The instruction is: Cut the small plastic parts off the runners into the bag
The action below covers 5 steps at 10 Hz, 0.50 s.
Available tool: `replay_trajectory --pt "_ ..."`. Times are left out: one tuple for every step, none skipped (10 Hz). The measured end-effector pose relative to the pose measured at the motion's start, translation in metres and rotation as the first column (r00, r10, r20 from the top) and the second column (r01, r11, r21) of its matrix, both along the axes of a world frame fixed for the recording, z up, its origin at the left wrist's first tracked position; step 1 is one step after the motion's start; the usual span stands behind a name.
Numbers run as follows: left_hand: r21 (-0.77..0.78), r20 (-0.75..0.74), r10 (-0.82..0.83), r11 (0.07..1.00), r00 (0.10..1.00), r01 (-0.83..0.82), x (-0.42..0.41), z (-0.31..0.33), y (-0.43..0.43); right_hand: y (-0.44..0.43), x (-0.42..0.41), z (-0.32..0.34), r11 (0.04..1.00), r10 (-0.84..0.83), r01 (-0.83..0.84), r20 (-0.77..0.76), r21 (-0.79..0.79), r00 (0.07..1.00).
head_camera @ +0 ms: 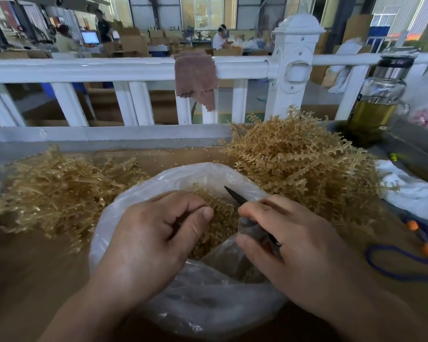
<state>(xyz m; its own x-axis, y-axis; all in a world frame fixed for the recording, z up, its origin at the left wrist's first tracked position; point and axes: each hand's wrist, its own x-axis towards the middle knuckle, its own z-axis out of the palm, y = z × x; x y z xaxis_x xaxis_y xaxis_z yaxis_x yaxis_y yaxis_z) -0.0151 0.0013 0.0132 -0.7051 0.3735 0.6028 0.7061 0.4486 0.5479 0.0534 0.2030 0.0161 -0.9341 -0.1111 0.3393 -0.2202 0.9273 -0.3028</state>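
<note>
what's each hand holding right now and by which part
The left hand grips a bunch of runners by its near end, over the bag. The right hand grips the knife by its handle, blade sticking out.

2 hands in view: left hand [148, 233] and right hand [294, 245], both bare. Forearms [84, 309] bare down to the frame's lower edge. Nails short, cut close. Knuckles creased; backs of hands broad.

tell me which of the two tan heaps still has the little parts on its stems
The right heap, beyond the bag: its stems are lined with small knobs. The left heap is mostly bare, straight sticks.
</note>
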Motion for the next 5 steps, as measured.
replay_trajectory --pt "-0.015 -0.022 0.009 1.000 1.000 -0.009 0.0006 -0.0001 0.0010 -0.0011 0.0009 -0.0002 0.999 0.017 -0.017 -0.019 -0.037 1.000" --pt "-0.038 -0.042 0.003 0.999 0.999 -0.004 0.0021 0.0003 0.0024 -0.0031 0.0027 -0.0015 0.999 0.040 -0.041 -0.025 -0.035 0.999" --pt "-0.056 -0.072 0.002 0.998 0.997 -0.006 0.0031 -0.0012 0.0026 -0.0054 0.0042 -0.0029 0.997 0.057 -0.058 -0.041 -0.042 0.998" --pt "-0.053 -0.050 -0.013 0.999 0.999 0.011 0.0028 -0.0027 0.0028 -0.0045 0.0044 -0.0030 0.996 0.068 -0.072 -0.067 -0.057 0.995" --pt "-0.034 -0.061 -0.043 0.999 0.997 0.041 0.0027 -0.0029 0.0031 -0.0067 0.0085 0.0021 0.989 0.100 -0.108 -0.080 -0.097 0.992"
